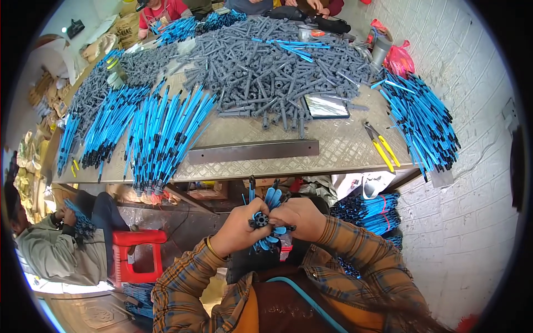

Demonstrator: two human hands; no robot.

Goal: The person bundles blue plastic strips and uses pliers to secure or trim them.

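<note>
Brown plaid sleeves (186,286) come in from 8 and 4 o'clock, taking the 2 hands as the clock's centre. The left hand (236,226) is wrapped round a bundle of blue stems (272,196) with black ends, held in front of the person's chest, short of the table's near edge. A dark, round, toothed end (261,220) shows at the thumb side of that fist. The right hand (302,217) is curled close against the left, its fingertips at the bundle; I cannot tell what they pinch, as they are hidden.

At 3 o'clock, below the table, lie stacked blue-and-black bundles (383,213) tied with red bands. Between 8 and 9 o'clock stands a red plastic stool (140,258). Beyond it, at 9 o'clock, a seated co-worker (64,252) in a greyish jacket holds another blue bunch (80,219).

On the table (233,133), a dark metal bar (254,151) lies along the near edge at 12 o'clock. Pliers (381,147) with yellow handles rest at 2 o'clock, and a heap of blue stems (425,122) with black ends lies farther out on the same line. More blue stems (164,136) spread at 10 o'clock. A flat, shiny-faced rectangular object (327,106) lies at 1 o'clock, touching a broad pile of grey plastic pieces (277,66) that fills 12 o'clock. Farthest off, at 11 o'clock, is a person in a red top (161,14).
</note>
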